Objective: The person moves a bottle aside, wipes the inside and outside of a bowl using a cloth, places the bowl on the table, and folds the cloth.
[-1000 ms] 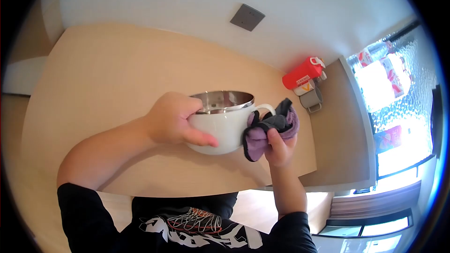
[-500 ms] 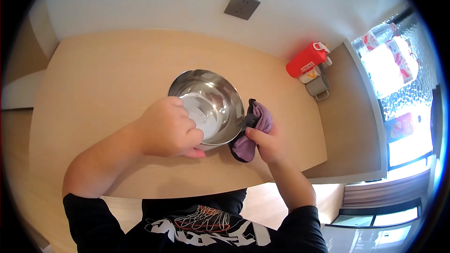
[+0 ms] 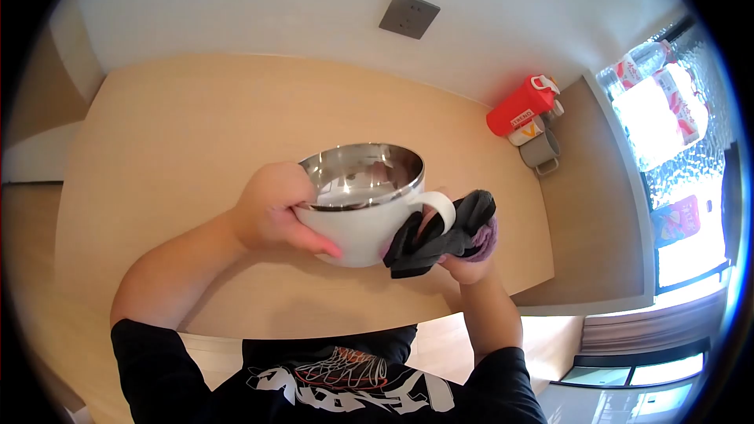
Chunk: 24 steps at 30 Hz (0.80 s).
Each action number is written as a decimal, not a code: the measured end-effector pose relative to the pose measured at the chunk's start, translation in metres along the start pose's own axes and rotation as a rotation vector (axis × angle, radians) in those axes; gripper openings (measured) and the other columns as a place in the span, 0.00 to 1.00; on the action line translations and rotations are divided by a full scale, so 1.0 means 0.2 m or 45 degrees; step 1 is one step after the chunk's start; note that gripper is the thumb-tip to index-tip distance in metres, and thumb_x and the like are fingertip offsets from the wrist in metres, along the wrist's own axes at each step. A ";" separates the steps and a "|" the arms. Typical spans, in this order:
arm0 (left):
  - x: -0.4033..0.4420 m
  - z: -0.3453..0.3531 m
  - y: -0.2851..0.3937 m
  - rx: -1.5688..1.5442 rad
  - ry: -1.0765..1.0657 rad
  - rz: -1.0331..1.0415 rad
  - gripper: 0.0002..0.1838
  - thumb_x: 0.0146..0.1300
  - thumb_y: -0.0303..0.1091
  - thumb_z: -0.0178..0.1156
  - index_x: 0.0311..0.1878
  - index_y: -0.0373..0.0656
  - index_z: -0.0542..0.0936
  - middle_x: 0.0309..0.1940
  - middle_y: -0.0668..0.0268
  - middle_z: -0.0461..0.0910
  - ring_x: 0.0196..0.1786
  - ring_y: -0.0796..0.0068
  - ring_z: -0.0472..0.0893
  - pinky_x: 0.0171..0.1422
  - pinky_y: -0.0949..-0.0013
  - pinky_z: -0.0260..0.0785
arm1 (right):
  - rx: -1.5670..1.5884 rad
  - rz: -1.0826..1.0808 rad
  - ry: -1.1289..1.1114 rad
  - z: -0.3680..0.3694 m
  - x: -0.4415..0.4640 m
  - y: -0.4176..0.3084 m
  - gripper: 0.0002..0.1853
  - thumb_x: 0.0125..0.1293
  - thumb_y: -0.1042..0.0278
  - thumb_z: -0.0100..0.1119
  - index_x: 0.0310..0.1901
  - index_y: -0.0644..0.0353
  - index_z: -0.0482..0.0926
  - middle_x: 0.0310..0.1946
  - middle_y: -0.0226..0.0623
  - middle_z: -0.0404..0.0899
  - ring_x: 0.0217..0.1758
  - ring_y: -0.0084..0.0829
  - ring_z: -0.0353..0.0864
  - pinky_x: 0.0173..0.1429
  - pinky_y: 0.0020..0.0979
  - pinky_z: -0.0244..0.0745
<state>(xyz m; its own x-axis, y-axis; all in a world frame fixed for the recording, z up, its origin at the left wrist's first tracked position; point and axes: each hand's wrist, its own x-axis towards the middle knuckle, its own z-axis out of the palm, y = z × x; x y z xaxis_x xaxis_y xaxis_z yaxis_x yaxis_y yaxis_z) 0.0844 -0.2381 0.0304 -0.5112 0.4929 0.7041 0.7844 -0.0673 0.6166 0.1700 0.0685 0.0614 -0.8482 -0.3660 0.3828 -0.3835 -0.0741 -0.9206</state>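
Note:
A large white bowl [image 3: 357,239] with a shiny steel inside and a loop handle on its right is held tilted above the table, its outer wall turned toward me. My left hand [image 3: 279,200] is closed on the bowl's left rim, with one digit along the outer wall. At the handle, my right hand [image 3: 469,268] is closed on a bunched purple and dark grey cloth [image 3: 455,232]. The cloth lies against the bowl's right side and partly hides those fingers; some skin shows within the handle loop.
A light wooden table [image 3: 181,126] lies beneath. At its back right stand a red bottle [image 3: 520,107], a small white container [image 3: 526,132] and a grey mug [image 3: 539,151], beside a wooden side panel [image 3: 589,212]. A grey socket [image 3: 409,16] is on the wall.
The bowl has tipped so its white outside and handle now face me. My right hand and the cloth have turned, showing more dark grey, and now meet the handle.

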 end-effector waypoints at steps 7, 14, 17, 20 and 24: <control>-0.04 0.10 0.07 -1.165 0.242 -0.939 0.25 0.40 0.39 0.86 0.22 0.38 0.74 0.21 0.70 0.76 0.30 0.80 0.76 0.33 0.69 0.69 | -0.026 -0.096 0.006 0.06 0.11 -0.08 0.31 0.49 0.75 0.74 0.57 0.65 0.73 0.50 0.41 0.81 0.56 0.33 0.81 0.64 0.36 0.72; 0.02 0.04 0.19 -0.574 0.079 -0.937 0.23 0.42 0.42 0.85 0.25 0.38 0.78 0.21 0.68 0.78 0.27 0.77 0.78 0.35 0.68 0.72 | 0.173 0.101 0.434 0.08 0.03 -0.05 0.33 0.58 0.73 0.69 0.64 0.67 0.66 0.52 0.37 0.77 0.58 0.30 0.76 0.63 0.33 0.71; 0.06 -0.02 0.17 -0.042 -0.055 -0.444 0.24 0.41 0.49 0.83 0.25 0.41 0.81 0.19 0.64 0.77 0.23 0.65 0.78 0.33 0.65 0.71 | 0.067 0.248 0.372 0.01 0.00 -0.01 0.31 0.63 0.75 0.64 0.66 0.69 0.64 0.54 0.36 0.74 0.57 0.28 0.74 0.63 0.31 0.69; 0.08 -0.05 0.14 0.256 -0.131 -0.129 0.26 0.40 0.56 0.81 0.22 0.45 0.78 0.16 0.63 0.73 0.21 0.57 0.74 0.29 0.63 0.68 | 0.018 0.208 0.271 -0.08 -0.06 0.12 0.27 0.66 0.69 0.64 0.63 0.68 0.66 0.54 0.35 0.75 0.56 0.28 0.73 0.64 0.32 0.68; 0.08 -0.07 0.11 0.433 -0.124 0.179 0.29 0.40 0.56 0.81 0.18 0.49 0.70 0.13 0.67 0.68 0.18 0.60 0.69 0.26 0.63 0.60 | 0.281 0.183 0.271 0.00 -0.04 0.11 0.24 0.67 0.66 0.64 0.60 0.65 0.69 0.53 0.36 0.77 0.56 0.29 0.76 0.62 0.34 0.71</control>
<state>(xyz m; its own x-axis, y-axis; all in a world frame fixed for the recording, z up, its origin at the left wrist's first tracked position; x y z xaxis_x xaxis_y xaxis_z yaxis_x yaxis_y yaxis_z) 0.0899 -0.2436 0.0595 -0.3674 0.5806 0.7266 0.9247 0.1439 0.3526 0.1688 0.0701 0.0384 -0.9539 -0.1874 0.2343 -0.1860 -0.2431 -0.9520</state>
